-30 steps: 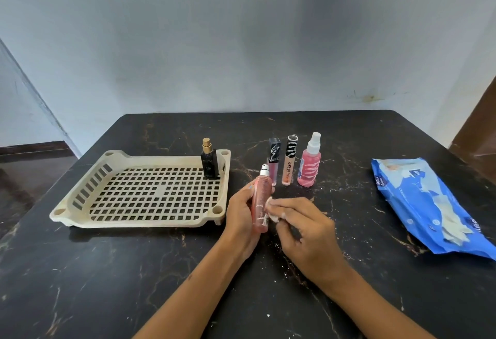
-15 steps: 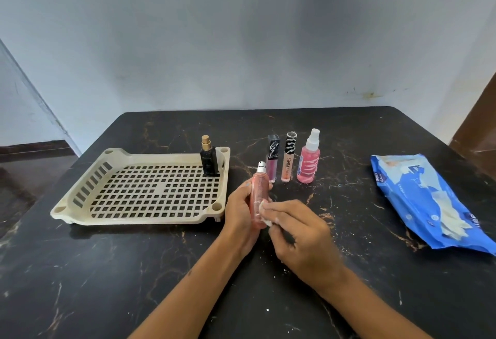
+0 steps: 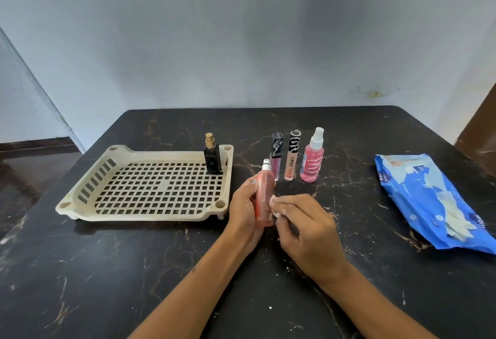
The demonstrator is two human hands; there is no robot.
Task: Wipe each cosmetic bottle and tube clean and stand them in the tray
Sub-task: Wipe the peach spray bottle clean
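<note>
Item in your hands: peach spray bottle (image 3: 264, 196), upright, silver nozzle on top, held just right of the tray's near right corner. Its label print is too small to read. Your left hand (image 3: 245, 211) is wrapped around its left side, fingers closed on it. Your right hand (image 3: 308, 227) is curled shut on a small white wipe (image 3: 274, 206), which presses the bottle's right side.

Tray (image 3: 145, 185): cream, slotted, on the left of the black marbled worktop (image 3: 349, 285). One item stands in its far right corner: a black perfume bottle (image 3: 212, 160) with a gold top, label reading "LEO".

Standing on the worktop behind your hands, left to right: a pink gloss tube (image 3: 276, 156) with a black cap; a peach tube (image 3: 291, 160) marked "LIPGLOSS"; a pink spray bottle (image 3: 312, 159) with a white nozzle.

Far right: a blue wipes pack (image 3: 429, 199), lying flat, print not legible.
</note>
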